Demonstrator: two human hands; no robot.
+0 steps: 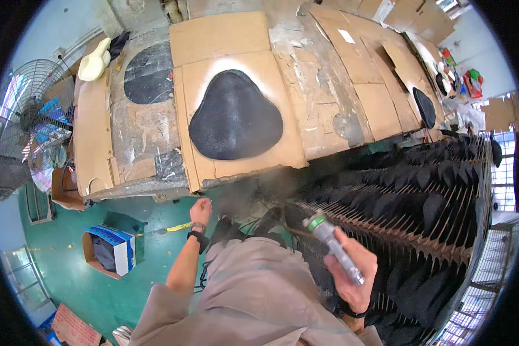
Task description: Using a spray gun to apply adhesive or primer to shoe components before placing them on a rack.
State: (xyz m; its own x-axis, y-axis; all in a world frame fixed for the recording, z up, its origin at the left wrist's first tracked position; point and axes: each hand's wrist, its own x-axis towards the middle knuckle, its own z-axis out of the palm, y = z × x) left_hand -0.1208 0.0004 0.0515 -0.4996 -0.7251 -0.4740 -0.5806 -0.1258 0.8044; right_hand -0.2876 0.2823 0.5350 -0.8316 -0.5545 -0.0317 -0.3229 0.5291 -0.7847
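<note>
In my right hand [354, 271] is a silver spray gun [335, 245] with a green ring, its head tipped up toward the table; my fingers wrap round its body. My left hand [200, 211] hangs by the table's front edge, fingers curled in with nothing visible in them. Beyond it, a black rounded triangular pad [236, 118] lies flat on a sheet of cardboard [222, 37]. White overspray marks the cardboard around the pad's upper edge, and a paler streak runs down the pad's middle. Neither hand touches the pad.
Racks of black pieces on rods [438, 219] crowd my right side. A wire fan [32, 104] and a cream-coloured piece [94, 60] are at the left. An open box [109, 251] sits on the green floor. Another black pad [424, 108] leans at the table's right.
</note>
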